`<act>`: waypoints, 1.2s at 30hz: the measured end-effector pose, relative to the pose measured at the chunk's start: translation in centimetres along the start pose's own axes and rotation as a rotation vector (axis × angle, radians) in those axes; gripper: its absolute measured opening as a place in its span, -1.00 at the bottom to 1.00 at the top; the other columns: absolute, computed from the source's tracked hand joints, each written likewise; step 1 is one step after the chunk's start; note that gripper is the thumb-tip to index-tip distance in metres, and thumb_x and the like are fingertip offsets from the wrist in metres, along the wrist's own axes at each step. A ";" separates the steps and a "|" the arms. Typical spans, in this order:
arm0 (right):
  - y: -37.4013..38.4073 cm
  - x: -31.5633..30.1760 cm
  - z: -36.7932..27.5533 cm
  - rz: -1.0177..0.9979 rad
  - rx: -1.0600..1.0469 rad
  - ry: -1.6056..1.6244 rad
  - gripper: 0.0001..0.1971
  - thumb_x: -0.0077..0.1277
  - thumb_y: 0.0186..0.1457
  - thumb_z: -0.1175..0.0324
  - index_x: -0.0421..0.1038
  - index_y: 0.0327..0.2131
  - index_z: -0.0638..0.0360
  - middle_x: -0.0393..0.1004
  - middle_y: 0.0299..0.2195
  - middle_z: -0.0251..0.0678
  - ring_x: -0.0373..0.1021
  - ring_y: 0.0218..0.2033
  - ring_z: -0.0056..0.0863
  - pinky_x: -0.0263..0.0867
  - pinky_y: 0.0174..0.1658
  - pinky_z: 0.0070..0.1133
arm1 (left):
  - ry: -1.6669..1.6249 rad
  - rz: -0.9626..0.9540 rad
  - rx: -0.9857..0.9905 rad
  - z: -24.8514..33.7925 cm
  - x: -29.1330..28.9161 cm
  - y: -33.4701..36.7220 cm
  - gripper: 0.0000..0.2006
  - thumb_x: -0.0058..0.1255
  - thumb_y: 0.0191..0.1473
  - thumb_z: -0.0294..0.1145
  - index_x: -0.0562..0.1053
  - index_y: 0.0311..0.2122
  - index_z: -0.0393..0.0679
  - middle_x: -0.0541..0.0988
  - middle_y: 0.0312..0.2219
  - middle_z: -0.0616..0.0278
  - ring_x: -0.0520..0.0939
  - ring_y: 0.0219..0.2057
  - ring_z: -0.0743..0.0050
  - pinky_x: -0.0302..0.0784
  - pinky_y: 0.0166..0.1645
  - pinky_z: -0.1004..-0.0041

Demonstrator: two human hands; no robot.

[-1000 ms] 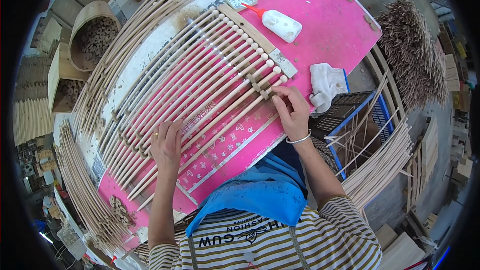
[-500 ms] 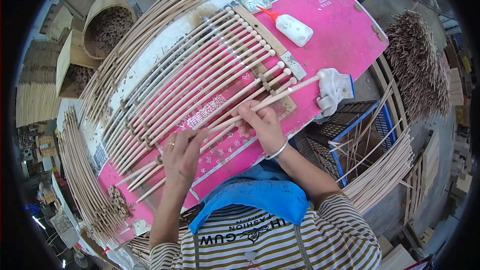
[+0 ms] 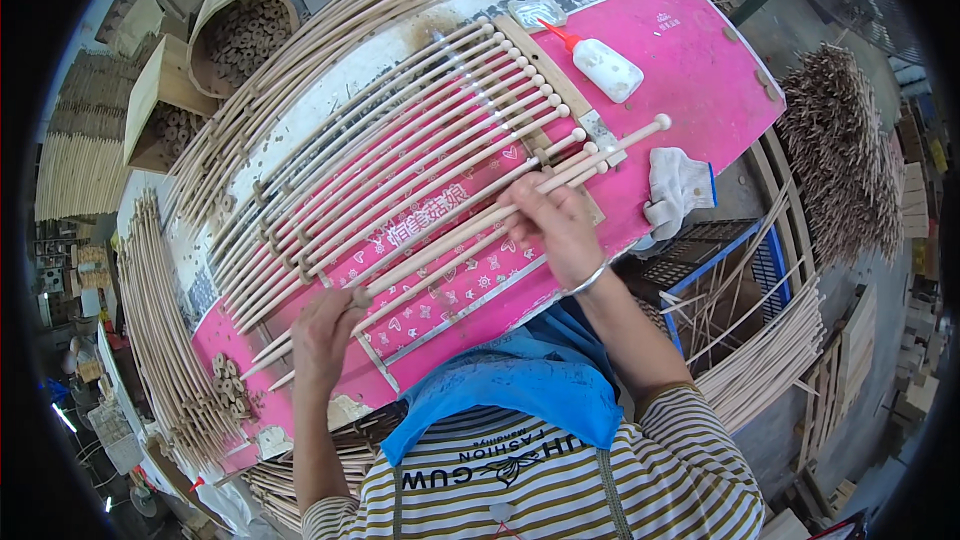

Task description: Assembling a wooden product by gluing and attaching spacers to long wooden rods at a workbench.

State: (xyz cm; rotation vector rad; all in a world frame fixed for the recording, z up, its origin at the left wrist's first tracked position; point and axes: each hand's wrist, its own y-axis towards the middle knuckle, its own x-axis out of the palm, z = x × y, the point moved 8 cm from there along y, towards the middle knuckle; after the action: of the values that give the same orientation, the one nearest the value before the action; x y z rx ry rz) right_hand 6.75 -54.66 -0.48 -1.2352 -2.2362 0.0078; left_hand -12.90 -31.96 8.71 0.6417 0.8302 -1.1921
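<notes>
A pale wooden stick with a ball at one end (image 3: 630,140) lies across the right part of a row of similar sticks (image 3: 400,155). My right hand (image 3: 557,232) pinches it below the ball end. My left hand (image 3: 322,335) is closed at its lower end, around a small wooden piece (image 3: 360,296); the fingers partly hide the piece. Other ball-ended sticks run beneath and beside both hands. Several small wooden pieces (image 3: 302,238) sit on the lower parts of the row. A wooden bar (image 3: 545,65) stands along the ball ends.
On the pink tabletop (image 3: 690,50) lie a white bottle with a red tip (image 3: 607,70) and a white glove (image 3: 678,190). Two wooden containers (image 3: 242,32) of small pieces stand far left. A blue-edged crate (image 3: 735,260) with loose sticks is at right; more stick bundles surround the table.
My left hand has slid down and left, away from the right hand, toward the stick's lower end. My right hand stays pinched on the stick. The view has shifted slightly.
</notes>
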 end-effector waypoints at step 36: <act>0.0 0.3 -1.0 -0.154 -0.036 0.059 -0.72 0.26 0.26 0.35 0.52 -0.02 0.23 0.57 -0.37 -0.47 0.41 -0.49 -0.77 0.34 -0.43 -0.77 | -0.086 0.089 0.003 3.3 3.6 2.0 -0.72 0.13 0.21 -0.56 0.64 0.02 -0.21 0.48 -0.44 0.12 0.53 -0.42 0.25 0.46 -0.28 0.33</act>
State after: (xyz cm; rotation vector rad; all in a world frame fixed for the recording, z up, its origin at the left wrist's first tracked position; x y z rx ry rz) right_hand 7.13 -54.73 0.49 -1.0646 -2.2824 -0.1277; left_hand -9.75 -36.04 7.60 0.6199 0.7208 -1.1323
